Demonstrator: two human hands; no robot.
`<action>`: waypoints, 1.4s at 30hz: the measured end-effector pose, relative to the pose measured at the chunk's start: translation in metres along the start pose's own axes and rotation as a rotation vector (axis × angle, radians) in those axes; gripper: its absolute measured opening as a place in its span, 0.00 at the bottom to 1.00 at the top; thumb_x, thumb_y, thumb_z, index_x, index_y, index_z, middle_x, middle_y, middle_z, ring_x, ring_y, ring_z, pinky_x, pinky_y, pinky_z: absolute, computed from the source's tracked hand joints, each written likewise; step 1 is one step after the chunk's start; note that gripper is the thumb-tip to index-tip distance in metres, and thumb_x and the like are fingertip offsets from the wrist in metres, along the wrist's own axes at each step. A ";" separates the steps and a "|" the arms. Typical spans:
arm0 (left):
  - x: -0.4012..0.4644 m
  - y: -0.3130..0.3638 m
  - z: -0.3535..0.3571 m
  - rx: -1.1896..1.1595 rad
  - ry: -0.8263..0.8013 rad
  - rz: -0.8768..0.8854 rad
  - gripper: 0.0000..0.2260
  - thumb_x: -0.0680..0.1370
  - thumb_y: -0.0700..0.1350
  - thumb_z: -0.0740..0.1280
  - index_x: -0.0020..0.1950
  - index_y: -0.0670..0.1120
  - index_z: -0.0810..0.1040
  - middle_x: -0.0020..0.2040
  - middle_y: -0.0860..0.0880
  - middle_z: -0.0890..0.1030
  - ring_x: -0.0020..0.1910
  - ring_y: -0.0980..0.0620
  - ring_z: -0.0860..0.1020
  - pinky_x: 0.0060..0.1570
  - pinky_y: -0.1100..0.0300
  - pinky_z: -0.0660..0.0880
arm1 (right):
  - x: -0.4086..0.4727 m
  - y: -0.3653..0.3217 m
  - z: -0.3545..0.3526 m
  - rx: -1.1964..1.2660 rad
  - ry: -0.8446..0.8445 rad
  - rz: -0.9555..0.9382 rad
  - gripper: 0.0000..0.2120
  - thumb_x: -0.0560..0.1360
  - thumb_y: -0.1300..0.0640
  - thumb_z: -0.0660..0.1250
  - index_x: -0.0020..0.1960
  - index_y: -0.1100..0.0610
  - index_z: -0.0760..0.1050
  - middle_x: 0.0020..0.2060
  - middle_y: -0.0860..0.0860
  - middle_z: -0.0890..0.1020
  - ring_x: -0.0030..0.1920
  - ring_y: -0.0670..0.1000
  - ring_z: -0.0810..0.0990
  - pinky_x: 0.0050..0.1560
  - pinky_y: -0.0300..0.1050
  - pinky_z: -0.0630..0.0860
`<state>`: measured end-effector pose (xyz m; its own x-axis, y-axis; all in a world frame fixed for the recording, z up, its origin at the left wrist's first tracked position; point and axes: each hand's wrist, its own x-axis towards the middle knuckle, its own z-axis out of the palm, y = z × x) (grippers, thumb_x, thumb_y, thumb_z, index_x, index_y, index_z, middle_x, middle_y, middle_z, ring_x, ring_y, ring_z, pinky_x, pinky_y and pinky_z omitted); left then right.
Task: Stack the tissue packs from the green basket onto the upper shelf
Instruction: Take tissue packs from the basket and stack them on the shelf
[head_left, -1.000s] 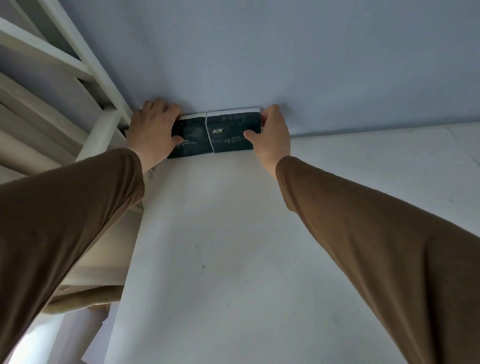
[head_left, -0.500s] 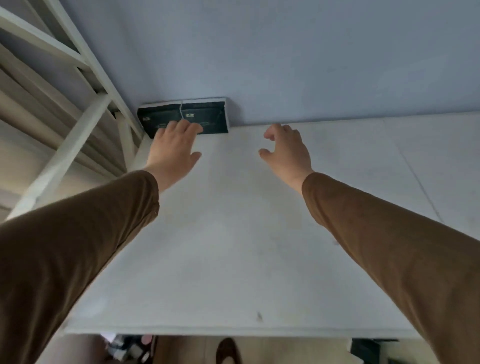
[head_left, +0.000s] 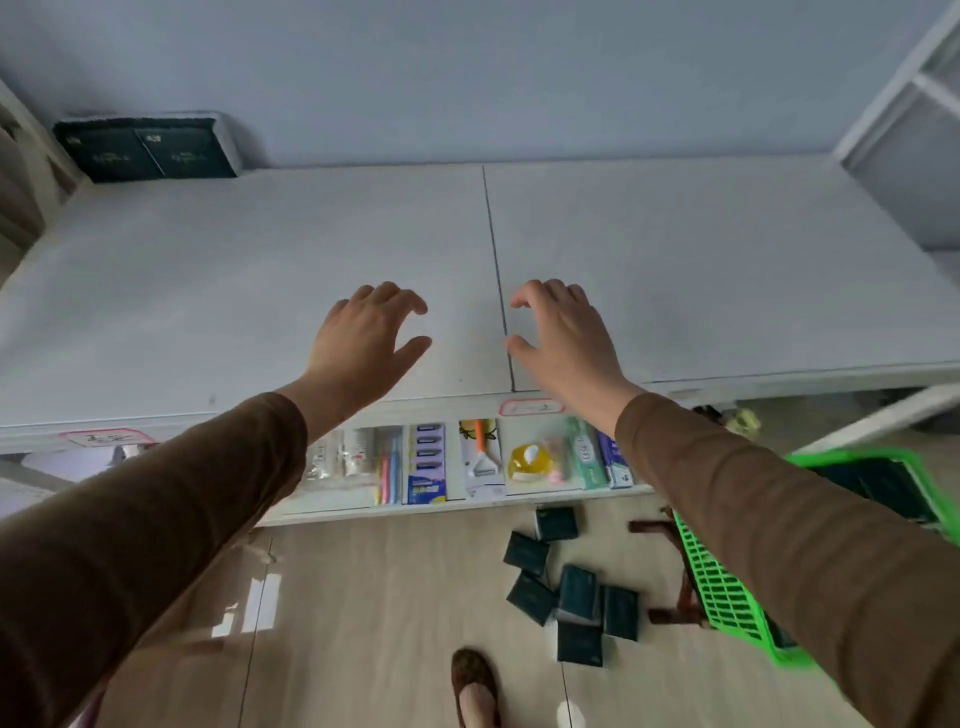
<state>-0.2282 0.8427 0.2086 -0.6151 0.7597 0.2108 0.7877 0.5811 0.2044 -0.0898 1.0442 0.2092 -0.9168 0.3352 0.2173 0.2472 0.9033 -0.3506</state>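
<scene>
Both hands are empty, with fingers loosely spread: the left hand and the right hand hover above the upper shelf. Two tissue packs lie in its far left corner. More packs lie on the floor beside the green basket.

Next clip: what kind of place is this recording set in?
Probably a small shop or stockroom. A white upper shelf carries a label tag on its front edge, packaged small goods lie in a row on the shelf below, and a green basket stands beside it with dark tissue packs scattered on the floor.
</scene>
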 end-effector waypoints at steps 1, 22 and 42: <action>-0.004 0.025 0.003 -0.005 0.002 0.030 0.16 0.78 0.55 0.66 0.63 0.51 0.75 0.60 0.50 0.78 0.57 0.47 0.75 0.58 0.50 0.72 | -0.023 0.015 -0.011 -0.001 0.017 0.025 0.16 0.76 0.53 0.67 0.63 0.55 0.72 0.58 0.52 0.77 0.59 0.56 0.73 0.57 0.52 0.72; -0.066 0.486 0.227 -0.147 -0.436 0.154 0.20 0.76 0.53 0.68 0.67 0.53 0.72 0.64 0.51 0.75 0.63 0.48 0.72 0.62 0.49 0.71 | -0.369 0.427 -0.113 0.141 -0.167 0.532 0.15 0.79 0.60 0.67 0.64 0.57 0.73 0.57 0.53 0.77 0.57 0.54 0.76 0.57 0.50 0.73; -0.056 0.541 0.435 0.171 -0.874 0.049 0.53 0.63 0.58 0.80 0.79 0.49 0.53 0.72 0.47 0.68 0.69 0.44 0.70 0.64 0.48 0.71 | -0.417 0.494 0.052 0.035 -0.407 0.739 0.33 0.68 0.43 0.78 0.63 0.57 0.66 0.60 0.54 0.71 0.61 0.55 0.72 0.58 0.48 0.76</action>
<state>0.2467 1.2413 -0.1084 -0.3908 0.6953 -0.6032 0.8495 0.5248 0.0545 0.3977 1.3363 -0.1020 -0.5666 0.7076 -0.4222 0.8239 0.4789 -0.3030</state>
